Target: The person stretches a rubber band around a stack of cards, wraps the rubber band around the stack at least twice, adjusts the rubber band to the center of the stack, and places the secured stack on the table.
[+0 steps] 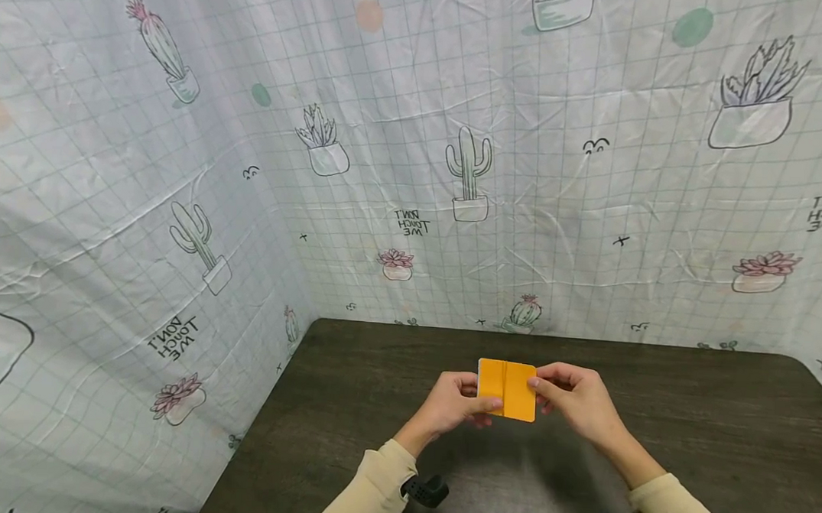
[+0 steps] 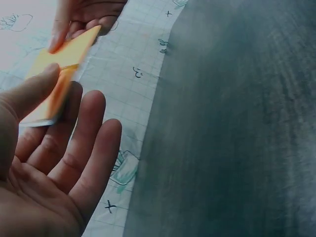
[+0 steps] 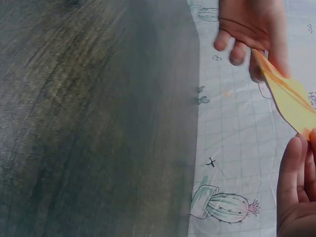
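Note:
Between both hands, above the table, is a small flat orange notebook [image 1: 519, 390] with rounded corners, a pale edge and a dark line running down its cover. The left hand [image 1: 447, 403] pinches its left side, thumb on top of the cover and fingers underneath. At the opposite side, the right hand [image 1: 582, 403] pinches the edge between thumb and fingers. In the left wrist view the notebook [image 2: 61, 74] appears tilted, and the left hand's other fingers [image 2: 94, 158] spread below it. From the right wrist the notebook [image 3: 286, 98] shows edge-on, with a slight bend.
A dark wood-grain table [image 1: 349, 407] extends beneath the hands. Behind it and to the left hangs a pale curtain [image 1: 387, 171] with a grid and cactus print. Black straps with devices [image 1: 425, 490] sit at both wrists, over cream sleeves [image 1: 373, 484].

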Demonstrator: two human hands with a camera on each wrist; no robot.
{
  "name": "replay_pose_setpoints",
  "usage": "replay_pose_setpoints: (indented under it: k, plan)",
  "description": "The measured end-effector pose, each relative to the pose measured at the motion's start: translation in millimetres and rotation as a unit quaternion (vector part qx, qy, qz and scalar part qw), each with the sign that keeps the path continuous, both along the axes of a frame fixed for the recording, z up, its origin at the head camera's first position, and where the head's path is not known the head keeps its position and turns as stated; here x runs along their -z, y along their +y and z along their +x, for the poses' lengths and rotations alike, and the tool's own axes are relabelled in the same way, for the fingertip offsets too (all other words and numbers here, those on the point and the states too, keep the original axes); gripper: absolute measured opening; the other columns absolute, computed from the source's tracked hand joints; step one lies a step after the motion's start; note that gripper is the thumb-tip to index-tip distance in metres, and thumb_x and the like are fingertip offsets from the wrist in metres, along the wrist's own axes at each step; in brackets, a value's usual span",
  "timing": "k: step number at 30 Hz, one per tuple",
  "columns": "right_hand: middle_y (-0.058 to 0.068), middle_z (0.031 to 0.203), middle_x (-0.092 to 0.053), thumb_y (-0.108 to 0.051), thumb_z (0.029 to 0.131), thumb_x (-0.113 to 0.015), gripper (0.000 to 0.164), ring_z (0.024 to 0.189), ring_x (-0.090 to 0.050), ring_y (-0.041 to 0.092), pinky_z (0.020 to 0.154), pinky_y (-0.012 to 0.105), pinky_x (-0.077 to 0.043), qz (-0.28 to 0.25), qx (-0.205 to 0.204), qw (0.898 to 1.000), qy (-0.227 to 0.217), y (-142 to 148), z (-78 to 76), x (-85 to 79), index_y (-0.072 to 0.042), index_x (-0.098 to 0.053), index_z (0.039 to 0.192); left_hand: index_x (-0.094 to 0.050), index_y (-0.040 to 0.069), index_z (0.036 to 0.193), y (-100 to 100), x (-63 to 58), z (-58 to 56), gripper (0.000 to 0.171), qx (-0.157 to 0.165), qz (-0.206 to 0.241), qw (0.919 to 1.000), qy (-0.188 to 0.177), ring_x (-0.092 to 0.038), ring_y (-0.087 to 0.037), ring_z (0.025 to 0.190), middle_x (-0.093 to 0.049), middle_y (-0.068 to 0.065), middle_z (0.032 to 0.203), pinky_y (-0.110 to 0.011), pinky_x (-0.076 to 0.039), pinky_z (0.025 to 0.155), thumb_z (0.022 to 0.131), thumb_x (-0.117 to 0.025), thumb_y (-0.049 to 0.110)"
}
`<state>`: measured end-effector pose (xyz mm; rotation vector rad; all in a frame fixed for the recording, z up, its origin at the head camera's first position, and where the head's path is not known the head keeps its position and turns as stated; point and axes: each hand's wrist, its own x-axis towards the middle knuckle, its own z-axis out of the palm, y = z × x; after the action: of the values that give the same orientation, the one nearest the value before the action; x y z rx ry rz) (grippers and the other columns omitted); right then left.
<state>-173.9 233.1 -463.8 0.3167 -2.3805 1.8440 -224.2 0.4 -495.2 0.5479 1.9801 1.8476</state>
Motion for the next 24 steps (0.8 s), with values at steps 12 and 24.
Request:
replay_pose_setpoints:
  k: [12,24]
  plan:
    - [0.015,0.084,-0.071,-0.011,0.093,-0.074,0.022,0.068,-0.069,0.022,0.063,0.031,-0.06,-0.007,0.051,0.999,0.006,-3,-1.3,3.2,0.007,-0.072,0.106,-0.075,0.0,0.104,12,8.6,9.2,0.019,0.011,0.024,0.9987,-0.044,-0.07,-0.015,0.061,-0.075,-0.015,0.086,-0.045,-0.061,0.066,0.091,-0.077,0.013]
    - [0.014,0.085,-0.072,-0.009,0.093,-0.073,0.015,0.067,-0.068,0.022,0.061,0.032,-0.06,0.025,0.001,1.0,0.0,-2,0.1,3.5,0.005,-0.074,0.098,-0.074,-0.001,0.108,17,-4.3,-1.0,0.022,-0.08,0.069,0.9943,0.015,-0.062,-0.013,0.073,-0.073,-0.005,0.097,-0.023,-0.052,0.063,0.096,-0.07,0.018]
